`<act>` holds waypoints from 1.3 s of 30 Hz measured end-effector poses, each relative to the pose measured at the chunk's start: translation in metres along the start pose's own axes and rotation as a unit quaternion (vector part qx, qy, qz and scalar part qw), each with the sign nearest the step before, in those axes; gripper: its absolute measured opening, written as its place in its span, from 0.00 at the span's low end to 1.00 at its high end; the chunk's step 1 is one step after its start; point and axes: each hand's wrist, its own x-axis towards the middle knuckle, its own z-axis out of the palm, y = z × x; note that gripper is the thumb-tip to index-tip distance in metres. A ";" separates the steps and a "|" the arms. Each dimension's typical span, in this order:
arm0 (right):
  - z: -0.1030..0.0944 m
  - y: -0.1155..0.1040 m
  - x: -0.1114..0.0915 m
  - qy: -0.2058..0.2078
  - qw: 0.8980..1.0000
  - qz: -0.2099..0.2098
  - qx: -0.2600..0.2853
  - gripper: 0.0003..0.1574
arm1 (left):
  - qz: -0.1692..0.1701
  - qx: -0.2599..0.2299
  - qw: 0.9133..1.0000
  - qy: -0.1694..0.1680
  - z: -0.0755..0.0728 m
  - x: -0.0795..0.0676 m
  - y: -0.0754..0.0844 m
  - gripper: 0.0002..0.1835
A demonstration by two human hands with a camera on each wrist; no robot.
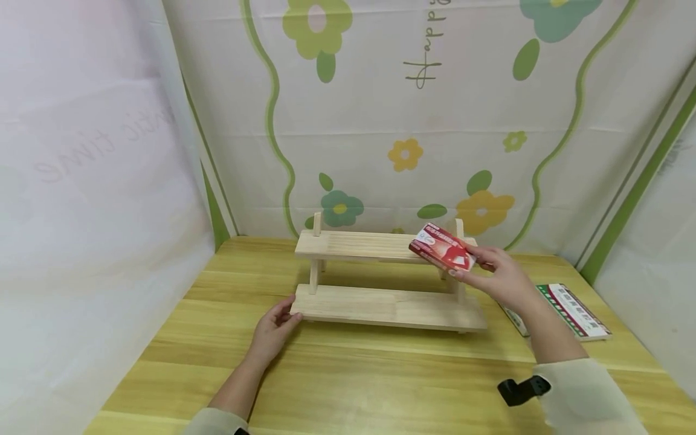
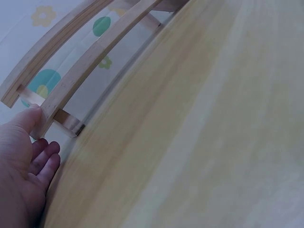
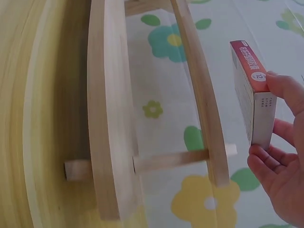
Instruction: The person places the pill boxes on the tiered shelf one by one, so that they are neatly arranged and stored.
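L hand (image 1: 274,329): fwd, low, palm down, fingers straight, relaxed.
R hand (image 1: 502,279): raised, reaching fwd, fingers + thumb curled in a pinch.
Sleeves: pale, both forearms bare past cuffs.

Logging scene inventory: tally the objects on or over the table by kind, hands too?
Wooden two-tier shelf: 1
Red box, held in right hand: 1
Green-and-white box, lying flat on table: 1
Hands, counting left hand: 2
Total: 5

Looks like a staged tabletop booth, not a lived-in room: flower-printed cloth backdrop (image 1: 435,121) fills the upper frame, plain white sheets hang at both sides, and a pale wooden table (image 1: 348,374) spans the bottom.
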 end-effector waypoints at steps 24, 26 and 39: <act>0.074 -0.072 0.057 -0.047 0.997 -0.048 0.047 0.51 | -0.004 -0.003 1.000 0.004 0.001 -0.001 0.000 0.28; 0.079 -0.076 0.061 -0.048 0.996 -0.056 0.050 0.50 | -0.002 0.000 1.000 0.007 0.001 0.000 -0.001 0.28; 0.098 -0.100 0.076 -0.056 0.994 -0.095 0.022 0.46 | 0.001 0.006 1.000 0.012 0.001 0.000 -0.003 0.28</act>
